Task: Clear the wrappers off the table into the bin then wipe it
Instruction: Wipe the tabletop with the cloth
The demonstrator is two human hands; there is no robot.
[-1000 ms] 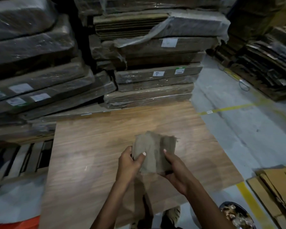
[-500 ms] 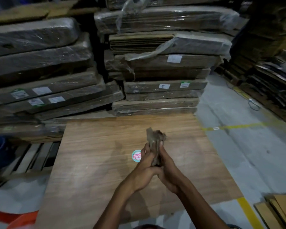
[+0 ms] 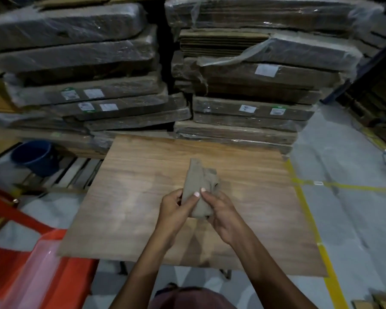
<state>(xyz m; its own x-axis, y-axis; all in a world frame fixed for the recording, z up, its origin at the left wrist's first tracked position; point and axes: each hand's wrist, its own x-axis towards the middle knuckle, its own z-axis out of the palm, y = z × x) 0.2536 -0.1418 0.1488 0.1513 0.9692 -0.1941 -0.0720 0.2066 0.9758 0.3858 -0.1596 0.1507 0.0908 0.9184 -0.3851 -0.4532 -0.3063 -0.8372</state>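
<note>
Where a sticker showed, cloth (image 3: 200, 186) wider now.

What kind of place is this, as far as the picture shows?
Probably a warehouse or storeroom: tall stacks of plastic-wrapped flat cardboard bundles with white labels, and a grey concrete floor marked with yellow lines.

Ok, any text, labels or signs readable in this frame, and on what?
No text can be read.
White and green-edged labels on the left stack of wrapped cardboard bundles: too blurred.
White labels on the right stack of wrapped cardboard bundles: too blurred.
Small white tag on the yellow floor line: too small.
Cloth and wooden table: no print visible.
</note>
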